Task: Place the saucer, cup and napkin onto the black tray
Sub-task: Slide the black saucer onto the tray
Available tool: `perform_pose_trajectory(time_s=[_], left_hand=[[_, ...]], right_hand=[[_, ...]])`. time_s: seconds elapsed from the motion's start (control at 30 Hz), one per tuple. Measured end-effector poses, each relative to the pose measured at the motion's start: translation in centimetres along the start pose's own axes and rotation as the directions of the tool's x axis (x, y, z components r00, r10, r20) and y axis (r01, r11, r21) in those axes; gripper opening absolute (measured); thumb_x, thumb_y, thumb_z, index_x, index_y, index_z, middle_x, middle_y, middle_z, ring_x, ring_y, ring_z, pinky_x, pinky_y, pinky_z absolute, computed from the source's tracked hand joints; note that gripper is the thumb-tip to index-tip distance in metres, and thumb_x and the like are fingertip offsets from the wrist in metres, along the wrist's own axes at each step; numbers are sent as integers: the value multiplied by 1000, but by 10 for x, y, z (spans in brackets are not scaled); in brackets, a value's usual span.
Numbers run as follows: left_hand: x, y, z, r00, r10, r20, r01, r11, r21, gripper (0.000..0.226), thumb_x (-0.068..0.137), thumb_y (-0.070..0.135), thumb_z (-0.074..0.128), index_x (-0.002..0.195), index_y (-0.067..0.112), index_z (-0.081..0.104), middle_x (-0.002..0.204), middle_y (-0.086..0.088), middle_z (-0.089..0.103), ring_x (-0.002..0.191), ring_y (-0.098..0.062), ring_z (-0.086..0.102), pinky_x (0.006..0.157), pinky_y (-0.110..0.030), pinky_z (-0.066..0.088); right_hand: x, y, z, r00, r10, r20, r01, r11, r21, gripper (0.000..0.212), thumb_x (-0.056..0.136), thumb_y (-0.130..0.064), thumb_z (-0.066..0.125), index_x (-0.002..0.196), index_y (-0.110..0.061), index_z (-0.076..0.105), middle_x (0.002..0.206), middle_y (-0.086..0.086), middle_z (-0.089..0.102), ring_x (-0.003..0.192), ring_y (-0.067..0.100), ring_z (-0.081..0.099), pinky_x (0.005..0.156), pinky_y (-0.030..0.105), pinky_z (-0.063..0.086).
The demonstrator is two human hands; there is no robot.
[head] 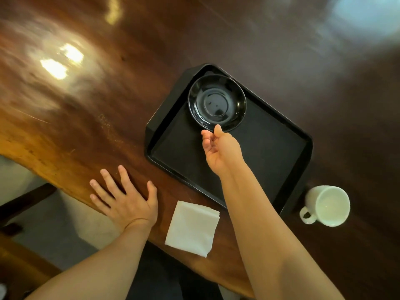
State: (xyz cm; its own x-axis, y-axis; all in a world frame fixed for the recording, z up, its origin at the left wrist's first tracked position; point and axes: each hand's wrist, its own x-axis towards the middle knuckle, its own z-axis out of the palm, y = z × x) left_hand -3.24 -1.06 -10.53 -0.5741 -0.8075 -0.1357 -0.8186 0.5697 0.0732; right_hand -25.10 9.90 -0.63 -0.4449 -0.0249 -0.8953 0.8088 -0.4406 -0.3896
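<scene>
Right arm stretched forward over black tray (270, 148); right hand (220, 150) at near rim of black saucer (217, 102), rim pinched between thumb and fingers (205, 135). Saucer set in tray's far corner; rest of tray bare. Left hand (127, 200) laid flat, fingers spread, at wooden worktop (75, 115) edge. White napkin (192, 228) near worktop edge, just beside tray. White cup (326, 205) just outside tray's right corner.
</scene>
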Motion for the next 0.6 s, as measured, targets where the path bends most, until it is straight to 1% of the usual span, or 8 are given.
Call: perform_pose_trajectory(time_s=[0.13, 0.27, 0.4, 0.47, 0.53, 0.6], left_hand=[[0, 1, -1, 1000, 5, 0, -5, 1000, -5, 85, 95, 69, 28, 162, 16, 33, 171, -21, 19, 157, -49, 12, 125, -61, 3], [0, 1, -2, 1000, 6, -1, -6, 1000, -18, 85, 95, 66, 32, 162, 15, 34, 171, -22, 19, 157, -49, 11, 125, -62, 4], [0, 1, -2, 1000, 13, -2, -13, 1000, -25, 85, 96, 67, 30, 161, 14, 33, 171, -22, 20, 157, -50, 12, 125, -62, 5], [-1, 0, -2, 1000, 16, -1, -17, 1000, -24, 85, 96, 67, 29, 162, 14, 33, 171, -22, 19, 157, -50, 12, 125, -62, 4], [-1, -1, -2, 1000, 22, -4, -22, 1000, -20, 85, 97, 69, 25, 162, 14, 31, 171, -22, 18, 157, -49, 10, 125, -61, 3], [-1, -2, -1, 1000, 26, -2, -26, 999, -18, 87, 98, 72, 17, 163, 15, 30, 172, -22, 16, 157, -49, 9, 125, -61, 2]], right_hand=[[6, 0, 0, 1000, 9, -12, -9, 1000, 6, 29, 100, -10, 51, 126, 2, 50, 67, 13, 69, 50, 12, 62, 45, 18, 52], [11, -1, 2, 1000, 9, -24, -10, 1000, -13, 32, 100, -11, 50, 130, 1, 49, 76, 14, 67, 56, 13, 62, 46, 18, 53], [14, 0, 2, 1000, 1, -21, -2, 998, -68, 40, 100, -14, 51, 136, 1, 43, 78, 14, 68, 55, 13, 66, 48, 21, 54], [14, 1, -1, 1000, -16, -8, 15, 994, -106, 46, 100, -17, 51, 140, 2, 37, 81, 14, 69, 56, 13, 68, 49, 21, 55], [14, 0, -4, 999, -32, 17, 34, 991, -131, 53, 100, -18, 52, 144, 1, 28, 87, 15, 68, 66, 17, 69, 52, 24, 56], [13, -2, -8, 998, -38, 47, 44, 988, -150, 55, 100, -19, 53, 145, 1, 27, 93, 17, 67, 77, 22, 69, 58, 28, 59]])
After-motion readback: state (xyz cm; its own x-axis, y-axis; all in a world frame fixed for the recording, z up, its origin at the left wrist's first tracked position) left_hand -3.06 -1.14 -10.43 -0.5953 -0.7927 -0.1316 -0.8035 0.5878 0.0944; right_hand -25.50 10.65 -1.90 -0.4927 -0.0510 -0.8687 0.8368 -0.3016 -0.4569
